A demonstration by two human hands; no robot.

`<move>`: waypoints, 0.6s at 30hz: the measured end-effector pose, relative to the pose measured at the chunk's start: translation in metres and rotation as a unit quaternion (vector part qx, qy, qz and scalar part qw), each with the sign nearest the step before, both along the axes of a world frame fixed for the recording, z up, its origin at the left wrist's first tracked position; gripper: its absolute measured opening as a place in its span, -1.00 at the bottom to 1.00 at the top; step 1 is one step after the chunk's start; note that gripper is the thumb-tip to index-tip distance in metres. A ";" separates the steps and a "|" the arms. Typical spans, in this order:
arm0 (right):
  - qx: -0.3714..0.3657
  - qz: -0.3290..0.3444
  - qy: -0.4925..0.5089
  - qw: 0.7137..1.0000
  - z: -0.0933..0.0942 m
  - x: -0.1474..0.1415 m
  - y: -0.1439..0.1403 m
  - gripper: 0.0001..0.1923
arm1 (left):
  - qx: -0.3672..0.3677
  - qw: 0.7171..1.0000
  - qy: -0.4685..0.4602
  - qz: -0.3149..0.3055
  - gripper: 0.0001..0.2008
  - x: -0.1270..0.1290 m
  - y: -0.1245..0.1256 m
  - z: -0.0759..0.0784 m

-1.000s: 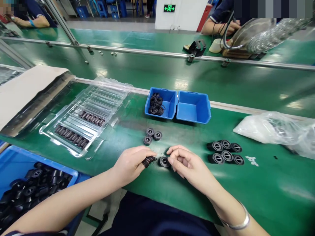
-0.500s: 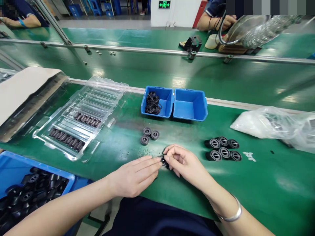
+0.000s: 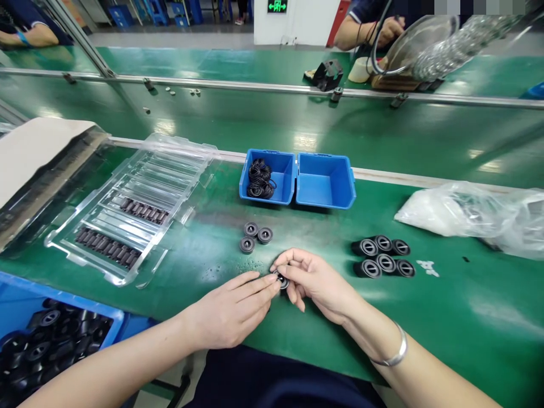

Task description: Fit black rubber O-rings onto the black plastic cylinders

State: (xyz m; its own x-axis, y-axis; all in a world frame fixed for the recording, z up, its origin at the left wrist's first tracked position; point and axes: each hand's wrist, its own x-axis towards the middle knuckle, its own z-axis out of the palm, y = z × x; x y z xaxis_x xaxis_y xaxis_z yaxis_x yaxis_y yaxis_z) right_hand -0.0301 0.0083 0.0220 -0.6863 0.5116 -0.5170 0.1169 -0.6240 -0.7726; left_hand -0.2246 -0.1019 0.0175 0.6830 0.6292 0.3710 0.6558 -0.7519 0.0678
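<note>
My right hand (image 3: pixel 318 281) pinches a small black round part (image 3: pixel 281 281) between thumb and fingertips, just above the green bench. My left hand (image 3: pixel 232 311) lies palm down with its fingers stretched out, and the fingertips touch that same part from the left. The underside of this hand is hidden. Three similar black round parts (image 3: pixel 255 237) lie just beyond my hands. To the right, several black cylinders (image 3: pixel 381 256) stand in two rows. A blue bin (image 3: pixel 284 170) holding black rubber rings (image 3: pixel 258 178) sits farther back.
An empty blue bin (image 3: pixel 325 182) adjoins the ring bin. A clear plastic tray (image 3: pixel 170 164) with rows of small dark pieces lies at left, a blue crate (image 3: pixel 17 300) of black parts at bottom left, a plastic bag (image 3: pixel 467 212) at right. Other people work across the conveyor.
My left hand held a small dark stack in pinched fingers; it has since stretched flat and moved right onto the part, and the stack is out of sight. My right hand lifted the part slightly.
</note>
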 end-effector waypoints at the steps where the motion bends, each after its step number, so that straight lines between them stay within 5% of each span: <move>1: -0.004 -0.022 0.009 1.000 -0.001 0.001 -0.004 -0.72 | 0.000 1.000 -0.001 0.003 -0.71 0.000 0.000 0.000; 9: -0.011 -0.169 0.071 0.983 -0.003 0.007 -0.048 -0.71 | -0.025 1.000 0.008 0.008 -0.69 0.003 0.001 -0.002; 18: -0.070 -0.030 0.053 0.996 0.005 0.012 -0.021 -0.66 | -0.021 0.999 0.026 0.023 -0.72 0.010 -0.006 -0.006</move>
State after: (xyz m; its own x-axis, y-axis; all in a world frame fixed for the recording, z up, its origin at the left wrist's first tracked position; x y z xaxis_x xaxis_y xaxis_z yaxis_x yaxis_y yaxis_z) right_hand -0.0182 -0.0131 0.0271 -0.7120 0.4806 -0.5120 -0.0013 -0.7300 -0.6834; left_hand -0.2148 -0.1075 0.0118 0.6700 0.6753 0.3083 0.6935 -0.7175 0.0643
